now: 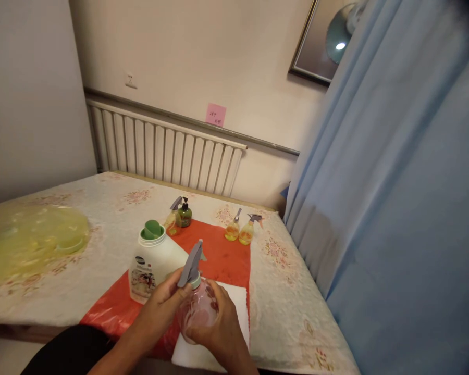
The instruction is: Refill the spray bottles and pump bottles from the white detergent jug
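Observation:
A clear, pink-tinted spray bottle [199,308] with a grey trigger head [191,264] is held between both hands, tilted slightly over a white cloth [240,307]. My left hand [167,292] has its fingers closed at the trigger head and neck collar. Around the bottle's round body curls my right hand [223,319], thumb across the front. No liquid can be made out inside it. Just left of the bottle stands a large white jug [143,268] with a green cup [153,229] in its open mouth; my left hand partly covers the jug's lower right.
A red sheet [222,258] lies under the work on the flowered tablecloth [285,307]. Two spray bottles with yellow liquid [239,231] stand at its far right. Behind the jug are another spray bottle [172,221] and a green pump bottle [185,214]. Yellow plastic [27,239] lies at left.

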